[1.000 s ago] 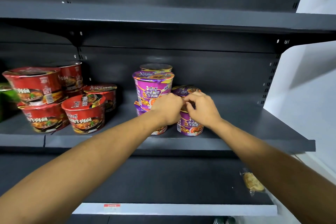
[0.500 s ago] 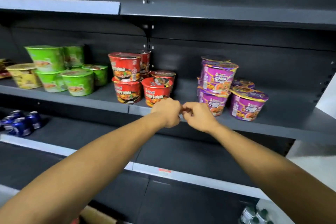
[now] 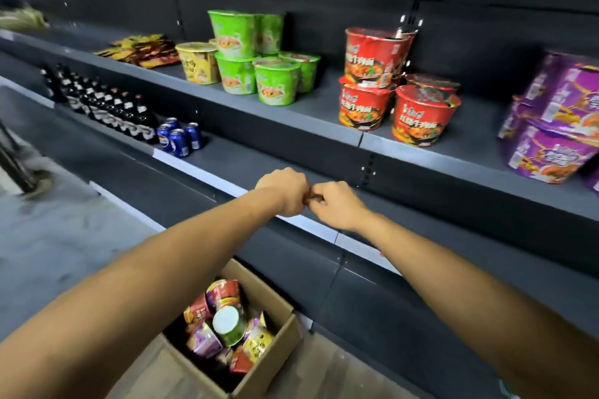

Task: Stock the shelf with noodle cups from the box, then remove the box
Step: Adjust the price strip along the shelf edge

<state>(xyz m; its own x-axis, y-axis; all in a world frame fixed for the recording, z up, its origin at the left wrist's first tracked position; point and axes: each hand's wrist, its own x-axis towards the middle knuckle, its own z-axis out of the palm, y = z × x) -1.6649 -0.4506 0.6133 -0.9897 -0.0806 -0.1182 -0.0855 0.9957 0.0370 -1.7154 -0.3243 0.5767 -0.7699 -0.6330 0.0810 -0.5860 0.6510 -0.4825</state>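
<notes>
We are holding our left hand (image 3: 281,191) and right hand (image 3: 337,204) loosely curled, touching, gripping nothing. The box (image 3: 259,376) of noodle cups (image 3: 227,321) is sitting on the floor directly below, nearer our left arm, so we judge reaching downward comes next.

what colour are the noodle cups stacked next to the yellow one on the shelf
Green noodle cups, with orange food pictures on their sides; the head view shows them clearly.
</notes>
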